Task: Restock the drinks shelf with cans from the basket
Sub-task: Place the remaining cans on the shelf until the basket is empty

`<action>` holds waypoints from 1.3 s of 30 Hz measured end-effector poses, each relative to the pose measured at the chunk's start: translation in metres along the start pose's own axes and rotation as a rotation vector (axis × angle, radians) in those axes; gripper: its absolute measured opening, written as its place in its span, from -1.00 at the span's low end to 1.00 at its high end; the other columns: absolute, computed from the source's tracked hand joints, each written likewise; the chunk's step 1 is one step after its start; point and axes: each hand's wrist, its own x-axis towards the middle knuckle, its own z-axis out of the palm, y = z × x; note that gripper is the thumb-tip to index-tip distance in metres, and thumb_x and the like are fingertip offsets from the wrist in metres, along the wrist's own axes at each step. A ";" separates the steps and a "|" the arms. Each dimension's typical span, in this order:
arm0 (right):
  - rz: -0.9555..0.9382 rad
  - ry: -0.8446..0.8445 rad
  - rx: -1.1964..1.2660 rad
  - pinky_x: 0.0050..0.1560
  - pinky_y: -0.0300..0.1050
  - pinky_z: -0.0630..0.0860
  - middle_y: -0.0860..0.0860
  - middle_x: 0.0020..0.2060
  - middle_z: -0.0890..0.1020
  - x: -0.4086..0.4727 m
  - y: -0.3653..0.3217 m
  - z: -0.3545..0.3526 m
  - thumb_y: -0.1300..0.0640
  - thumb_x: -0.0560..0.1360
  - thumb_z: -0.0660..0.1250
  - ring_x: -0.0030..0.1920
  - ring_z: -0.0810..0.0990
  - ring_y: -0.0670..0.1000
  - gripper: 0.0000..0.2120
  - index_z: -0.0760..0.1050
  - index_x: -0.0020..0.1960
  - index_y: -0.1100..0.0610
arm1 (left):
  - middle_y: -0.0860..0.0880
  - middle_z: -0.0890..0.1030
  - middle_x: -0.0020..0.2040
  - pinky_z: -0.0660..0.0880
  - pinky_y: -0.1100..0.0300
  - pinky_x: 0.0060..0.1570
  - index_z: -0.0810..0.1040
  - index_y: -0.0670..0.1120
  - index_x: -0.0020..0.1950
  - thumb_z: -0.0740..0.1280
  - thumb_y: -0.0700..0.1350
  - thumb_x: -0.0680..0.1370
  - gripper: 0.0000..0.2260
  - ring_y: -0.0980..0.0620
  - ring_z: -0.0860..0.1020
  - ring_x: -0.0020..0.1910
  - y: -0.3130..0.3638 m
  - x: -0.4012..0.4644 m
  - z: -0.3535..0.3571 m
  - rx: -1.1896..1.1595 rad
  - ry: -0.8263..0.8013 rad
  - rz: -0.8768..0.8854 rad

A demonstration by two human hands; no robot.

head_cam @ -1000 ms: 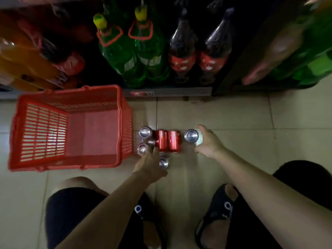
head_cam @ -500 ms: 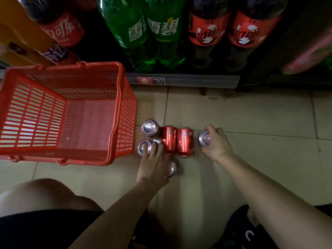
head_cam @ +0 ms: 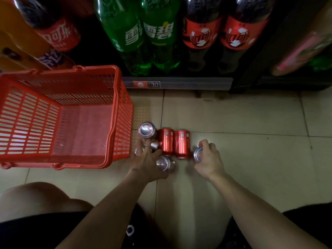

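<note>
Several red cans stand or lie on the tiled floor beside the red basket. Two red cans lie on their sides, touching each other. One upright can stands at their far left. My left hand lies over the near-left cans, with a silver can top showing by its thumb and fingers spread onto another can. My right hand grips a can just right of the lying pair.
The red basket holds nothing visible. The bottom shelf edge carries a price tag, with large green bottles and dark cola bottles behind it. My knees and sandals fill the near floor.
The camera has dropped closer to the floor and shelf. My right hand has pulled its can slightly nearer and tilted it. My left hand has spread over the near-left cans.
</note>
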 end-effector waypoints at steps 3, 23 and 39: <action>-0.003 -0.007 -0.027 -0.04 -0.04 0.43 0.08 0.17 0.41 -0.005 0.000 0.005 0.34 0.31 0.38 0.14 0.47 0.22 -0.43 0.34 0.26 0.08 | -0.23 0.39 0.43 0.40 -0.22 0.35 0.48 0.11 0.41 0.16 0.50 0.18 -0.12 -0.39 0.32 0.44 -0.001 0.000 -0.002 -0.087 0.097 0.027; -0.041 -0.086 -0.109 0.08 -0.05 0.50 0.05 0.21 0.41 -0.021 0.000 0.012 0.31 0.37 0.36 0.19 0.49 0.19 -0.45 0.36 0.32 0.04 | 0.11 0.37 0.36 0.50 0.10 0.19 0.44 0.21 0.43 0.25 0.54 0.21 -0.16 -0.04 0.33 0.37 0.010 -0.022 0.012 -0.089 -0.044 0.053; -0.402 0.053 0.158 0.05 -0.15 0.50 -0.11 0.07 0.52 -0.204 -0.262 -0.305 0.10 0.22 0.55 0.06 0.56 -0.04 -0.40 0.49 0.22 -0.14 | 0.10 0.38 0.29 0.50 0.07 0.00 0.55 0.13 0.29 0.26 0.50 0.17 -0.21 -0.04 0.34 0.34 -0.013 -0.257 -0.366 -0.068 0.137 0.125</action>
